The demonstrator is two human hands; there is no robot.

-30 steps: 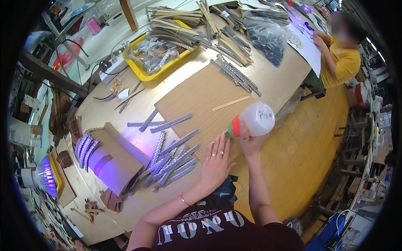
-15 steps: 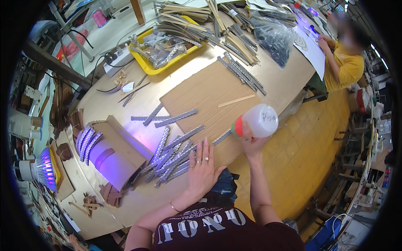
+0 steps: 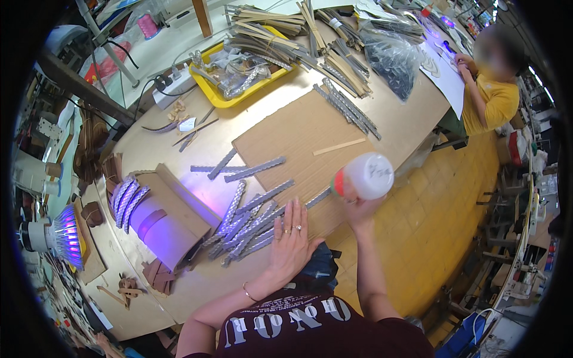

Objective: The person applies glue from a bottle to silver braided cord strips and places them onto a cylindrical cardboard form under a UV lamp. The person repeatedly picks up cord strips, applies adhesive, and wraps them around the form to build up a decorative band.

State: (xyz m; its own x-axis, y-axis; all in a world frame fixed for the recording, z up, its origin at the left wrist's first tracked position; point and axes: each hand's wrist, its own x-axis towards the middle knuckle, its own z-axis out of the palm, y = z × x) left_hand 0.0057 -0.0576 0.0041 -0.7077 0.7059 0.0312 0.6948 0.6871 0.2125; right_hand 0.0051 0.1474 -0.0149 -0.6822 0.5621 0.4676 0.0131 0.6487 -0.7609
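While the right hand [image 3: 362, 207] had its grip clamped round the tipped white bottle [image 3: 373, 174], a grey strip [image 3: 318, 197] on the cardboard [image 3: 277, 140] ran lengthwise from beside the flat left hand [image 3: 290, 243], fingers outstretched, toward the bottle's neck.

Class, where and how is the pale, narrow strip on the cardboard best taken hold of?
Probably mid-length on the pale strip, from above, pinching both long edges: it is slim, lies flat on the cardboard, and nothing covers it.
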